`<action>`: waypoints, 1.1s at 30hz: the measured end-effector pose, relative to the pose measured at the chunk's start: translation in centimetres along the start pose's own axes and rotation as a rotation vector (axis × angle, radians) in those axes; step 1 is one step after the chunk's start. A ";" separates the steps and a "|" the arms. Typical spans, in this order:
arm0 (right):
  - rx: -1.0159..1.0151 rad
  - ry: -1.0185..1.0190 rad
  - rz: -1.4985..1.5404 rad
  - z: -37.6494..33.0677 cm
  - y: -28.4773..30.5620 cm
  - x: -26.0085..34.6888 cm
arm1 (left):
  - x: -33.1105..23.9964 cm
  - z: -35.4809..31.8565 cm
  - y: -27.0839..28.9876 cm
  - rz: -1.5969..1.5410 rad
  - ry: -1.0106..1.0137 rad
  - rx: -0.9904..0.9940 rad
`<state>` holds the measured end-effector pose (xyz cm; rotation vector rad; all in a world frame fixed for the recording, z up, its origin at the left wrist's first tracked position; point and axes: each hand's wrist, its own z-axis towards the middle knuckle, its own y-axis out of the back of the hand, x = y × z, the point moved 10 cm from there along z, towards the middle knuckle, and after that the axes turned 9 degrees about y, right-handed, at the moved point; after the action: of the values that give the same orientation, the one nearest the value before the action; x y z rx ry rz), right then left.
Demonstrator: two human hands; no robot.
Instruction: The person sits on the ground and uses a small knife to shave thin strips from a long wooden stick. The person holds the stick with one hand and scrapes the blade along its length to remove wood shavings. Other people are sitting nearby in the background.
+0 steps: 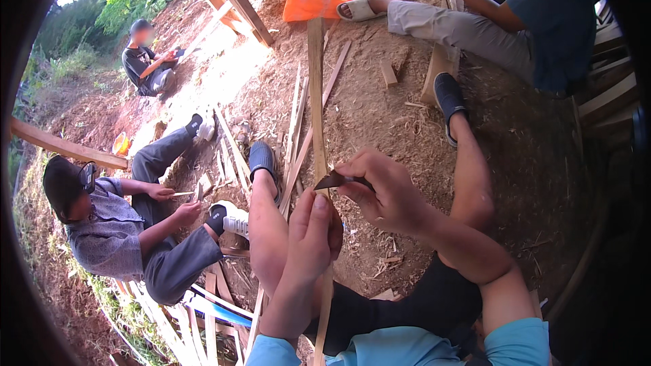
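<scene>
A long thin wooden strip (316, 88) runs from my lap up and away over the dirt. My left hand (312, 237) is wrapped around its lower part, thumb pressed along the wood. My right hand (380, 190) grips a small dark-bladed knife (333, 180), whose blade rests against the strip just above my left thumb. My bare legs stretch forward on either side, with dark shoes (263, 160) on my feet.
A seated person (115, 224) at my left works on a small stick. Another person (522, 20) sits at the upper right, a third (146, 57) far back left. Loose wooden strips (298, 129) and shavings litter the dirt. An orange cloth (312, 0) lies ahead.
</scene>
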<state>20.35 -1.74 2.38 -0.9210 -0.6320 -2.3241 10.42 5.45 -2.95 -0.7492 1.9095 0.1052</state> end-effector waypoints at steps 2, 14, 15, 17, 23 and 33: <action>-0.017 0.026 -0.019 -0.3 -0.1 -0.1 | -0.1 0.0 0.0 0.023 -0.011 -0.032; 0.008 0.154 0.043 0.5 0.6 0.5 | -0.4 -0.2 -0.1 -0.016 -0.010 0.051; 0.033 0.110 0.061 0.2 0.0 0.4 | -0.3 -0.3 -0.1 -0.017 -0.001 0.026; 0.067 0.071 0.101 0.3 -0.3 0.5 | -0.3 -0.2 0.1 -0.013 0.001 -0.002; 0.107 0.044 0.100 0.1 -0.8 0.2 | 0.0 0.3 0.2 -0.010 0.000 0.006; -0.162 -0.149 -0.144 0.0 3.2 -2.2 | 1.1 0.5 -1.2 0.059 0.060 0.015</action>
<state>23.75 -3.41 1.44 -1.1666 -0.5934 -2.4796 11.13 4.21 -3.80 -0.6931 1.9873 0.1054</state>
